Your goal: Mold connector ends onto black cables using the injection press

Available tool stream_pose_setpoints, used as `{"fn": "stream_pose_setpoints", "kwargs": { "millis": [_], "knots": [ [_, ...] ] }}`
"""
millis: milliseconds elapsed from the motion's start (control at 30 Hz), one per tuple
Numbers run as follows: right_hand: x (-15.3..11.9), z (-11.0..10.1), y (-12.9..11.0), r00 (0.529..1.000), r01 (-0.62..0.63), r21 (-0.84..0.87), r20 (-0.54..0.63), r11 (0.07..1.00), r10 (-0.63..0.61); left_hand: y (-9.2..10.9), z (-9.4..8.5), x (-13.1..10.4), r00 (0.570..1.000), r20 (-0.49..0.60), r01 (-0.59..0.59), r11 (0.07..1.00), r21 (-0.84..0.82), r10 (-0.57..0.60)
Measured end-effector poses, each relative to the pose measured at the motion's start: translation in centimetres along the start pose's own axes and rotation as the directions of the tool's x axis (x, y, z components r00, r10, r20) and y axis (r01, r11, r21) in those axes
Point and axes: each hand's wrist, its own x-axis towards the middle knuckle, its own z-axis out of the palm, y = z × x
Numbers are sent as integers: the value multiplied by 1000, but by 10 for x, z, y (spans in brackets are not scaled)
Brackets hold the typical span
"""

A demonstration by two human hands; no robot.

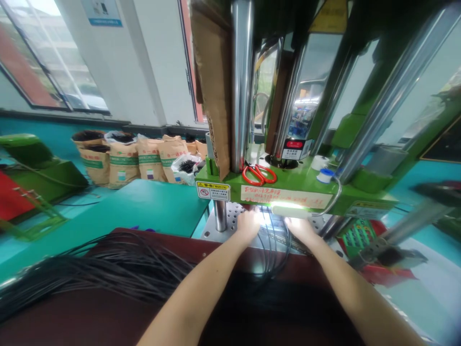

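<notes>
Both of my arms reach in under the green press head. My left hand is beside several thin black cables, over the metal bed plate. On the other side of those cables is my right hand, close below a bright lamp. Glare and the press edge hide the fingers of both hands, so their grip cannot be made out. From the bed the cables hang over the edge of a dark red-brown board towards me.
A thick bundle of black cables lies on the board at the left. Red-handled scissors and a white spool rest on the press ledge. Behind the green table stand several paper sacks. Steel columns flank the work area.
</notes>
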Motion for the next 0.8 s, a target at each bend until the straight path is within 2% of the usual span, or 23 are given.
{"fn": "stream_pose_setpoints", "kwargs": {
  "millis": [133, 267, 533, 800],
  "knots": [
    [-4, -5, -7, 998, 59, -4, -13, 998, -59, 11, -6, -1, 1000, -22, -10, 1000, -25, 9],
    [-7, -9, -17, 996, 88, -32, -9, 996, -88, 21, -3, -2, 1000, -8, -22, 998, -52, 21],
    [2, -3, -29, 994, 106, -61, -35, 993, -108, 21, 5, 1, 999, -32, -13, 997, -82, 10],
    [8, -11, -29, 988, 151, -51, -29, 987, -153, 32, -5, 2, 997, -57, -51, 995, -90, 46]
  ]
}}
